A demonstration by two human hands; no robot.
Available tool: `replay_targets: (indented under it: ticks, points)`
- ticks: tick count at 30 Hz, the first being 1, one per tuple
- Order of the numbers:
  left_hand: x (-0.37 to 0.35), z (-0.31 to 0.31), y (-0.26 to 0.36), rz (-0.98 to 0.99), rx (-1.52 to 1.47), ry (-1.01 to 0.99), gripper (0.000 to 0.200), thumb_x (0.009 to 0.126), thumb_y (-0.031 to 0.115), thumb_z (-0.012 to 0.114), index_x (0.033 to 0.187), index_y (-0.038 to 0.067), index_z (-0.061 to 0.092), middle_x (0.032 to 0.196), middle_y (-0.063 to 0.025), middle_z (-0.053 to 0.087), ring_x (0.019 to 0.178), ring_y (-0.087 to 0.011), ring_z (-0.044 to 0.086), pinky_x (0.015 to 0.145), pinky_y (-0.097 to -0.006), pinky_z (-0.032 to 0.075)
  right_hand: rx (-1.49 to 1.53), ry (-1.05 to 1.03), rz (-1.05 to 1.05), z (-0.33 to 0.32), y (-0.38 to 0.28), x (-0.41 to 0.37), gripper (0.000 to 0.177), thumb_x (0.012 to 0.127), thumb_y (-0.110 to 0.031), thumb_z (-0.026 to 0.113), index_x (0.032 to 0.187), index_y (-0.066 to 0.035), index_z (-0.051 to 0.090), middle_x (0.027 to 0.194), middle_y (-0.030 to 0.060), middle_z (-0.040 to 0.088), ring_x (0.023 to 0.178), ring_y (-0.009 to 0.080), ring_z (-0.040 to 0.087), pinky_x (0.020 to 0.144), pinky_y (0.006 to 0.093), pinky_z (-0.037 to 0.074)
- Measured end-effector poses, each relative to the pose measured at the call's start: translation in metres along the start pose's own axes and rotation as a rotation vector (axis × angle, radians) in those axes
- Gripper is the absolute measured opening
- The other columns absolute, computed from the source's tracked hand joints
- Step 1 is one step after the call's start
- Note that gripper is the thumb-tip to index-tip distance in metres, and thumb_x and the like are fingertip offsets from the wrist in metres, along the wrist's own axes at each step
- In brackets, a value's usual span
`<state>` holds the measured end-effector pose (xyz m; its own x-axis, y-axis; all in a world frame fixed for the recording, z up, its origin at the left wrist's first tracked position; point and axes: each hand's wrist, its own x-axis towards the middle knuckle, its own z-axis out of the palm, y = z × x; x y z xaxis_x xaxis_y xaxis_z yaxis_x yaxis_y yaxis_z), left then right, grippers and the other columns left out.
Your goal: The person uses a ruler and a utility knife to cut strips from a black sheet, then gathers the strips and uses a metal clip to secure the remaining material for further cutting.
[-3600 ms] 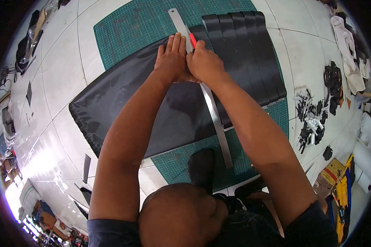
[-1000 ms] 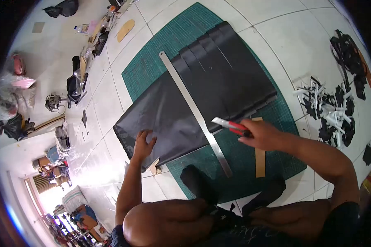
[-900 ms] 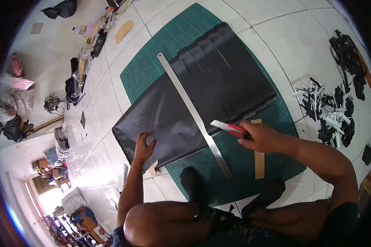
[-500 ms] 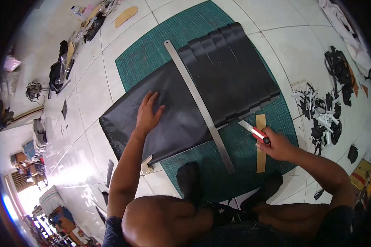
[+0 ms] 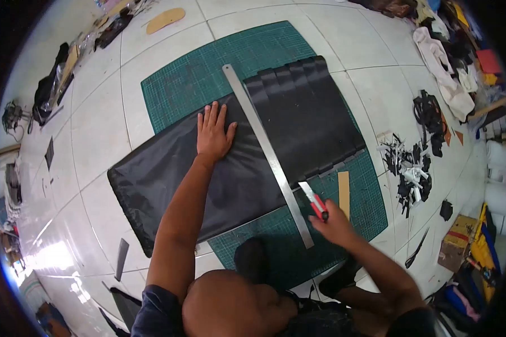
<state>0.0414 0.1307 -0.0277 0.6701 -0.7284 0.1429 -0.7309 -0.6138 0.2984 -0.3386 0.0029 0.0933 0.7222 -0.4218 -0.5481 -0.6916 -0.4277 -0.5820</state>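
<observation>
My left hand lies flat with its fingers spread on a large sheet of black material. In my right hand is a red utility knife, its blade pointing up and left, close to the metal ruler. That ruler lies slantwise across the black sheet. On the ruler's right, several overlapping black strips are laid side by side. A green cutting mat is under everything. Partly behind my right hand lies a tan strip on the mat.
White floor tiles surround the mat. A heap of black and white scraps lies to the right, near a cardboard box. Black bundles line the left side. An oval tan piece rests beyond the mat.
My left hand has slid forward along the black sheet, nearer the ruler. My right hand has brought the utility knife left toward the ruler's edge, off the tan strip. The camera view has shifted.
</observation>
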Motion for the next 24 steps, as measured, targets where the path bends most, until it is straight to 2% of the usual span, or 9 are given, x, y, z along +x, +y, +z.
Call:
replay_targets:
  ticks: [2,5,8,11,14,17,20,24]
  points:
    - [0.001,-0.005,0.004,0.006,0.006,0.004,0.064,0.101,0.046,0.047,0.152,0.009,0.039,0.161,-0.0158,0.031,0.151,-0.0339,0.023,0.123,-0.0491,0.015,-0.043,0.182,-0.077,0.042,-0.009,0.007,0.047,0.084,-0.027,0.079,0.105,0.001,0.048,0.096,0.0202,0.055,0.09,0.0351,0.059,0.079,0.0459,0.049]
    - [0.002,-0.003,0.003,0.001,-0.003,0.017,0.061,0.102,0.045,0.047,0.152,0.011,0.04,0.16,-0.0158,0.031,0.15,-0.034,0.024,0.123,-0.0501,0.015,0.008,0.363,-0.054,0.084,-0.018,0.014,0.049,0.08,-0.025,0.083,0.104,0.002,0.049,0.098,0.0201,0.053,0.095,0.0363,0.057,0.082,0.0454,0.047]
    - [0.003,-0.003,0.003,0.01,-0.013,0.013,0.06,0.102,0.045,0.046,0.153,0.013,0.039,0.16,-0.0161,0.032,0.15,-0.0343,0.024,0.123,-0.0506,0.015,0.035,0.332,0.12,0.091,-0.022,0.017,0.043,0.081,-0.019,0.082,0.103,0.002,0.052,0.097,0.0192,0.054,0.092,0.0367,0.057,0.08,0.0461,0.047]
    - [0.002,-0.002,0.001,0.015,-0.013,0.013,0.06,0.102,0.044,0.046,0.153,0.013,0.038,0.159,-0.0164,0.033,0.15,-0.0348,0.025,0.123,-0.0509,0.015,0.041,0.395,0.012,0.094,-0.02,0.015,0.044,0.082,-0.019,0.08,0.109,0.002,0.053,0.102,0.0208,0.055,0.098,0.0398,0.056,0.087,0.0458,0.045]
    - [0.002,0.0,0.0,0.0,-0.054,0.025,0.06,0.102,0.043,0.047,0.153,0.012,0.038,0.159,-0.0169,0.033,0.149,-0.0355,0.026,0.122,-0.0514,0.016,0.052,0.413,-0.053,0.102,-0.02,0.007,0.041,0.081,-0.019,0.08,0.107,0.001,0.054,0.099,0.0197,0.056,0.095,0.0397,0.057,0.084,0.0453,0.045]
    - [0.003,0.0,0.0,-0.014,-0.107,0.037,0.06,0.102,0.041,0.048,0.152,0.011,0.039,0.158,-0.0172,0.034,0.149,-0.0366,0.027,0.122,-0.0523,0.016,0.067,0.341,-0.033,0.117,-0.018,-0.001,0.039,0.082,-0.02,0.08,0.104,-0.001,0.055,0.097,0.0183,0.057,0.09,0.0375,0.058,0.081,0.0445,0.046]
    - [0.003,0.0,-0.002,-0.007,-0.11,0.03,0.06,0.101,0.041,0.05,0.152,0.011,0.039,0.158,-0.0176,0.035,0.148,-0.0378,0.028,0.121,-0.053,0.017,0.196,0.364,-0.064,0.127,-0.024,-0.002,0.037,0.086,-0.024,0.077,0.101,0.0,0.053,0.092,0.0172,0.054,0.084,0.0345,0.056,0.075,0.0449,0.045]
    - [0.008,-0.014,0.001,-0.019,-0.116,-0.036,0.068,0.096,0.045,0.057,0.151,0.008,0.04,0.157,-0.0182,0.036,0.147,-0.0384,0.029,0.12,-0.0539,0.02,0.293,0.534,0.07,0.095,-0.014,0.005,0.035,0.091,-0.029,0.073,0.1,-0.002,0.053,0.085,0.0146,0.054,0.077,0.0309,0.056,0.071,0.0437,0.045]
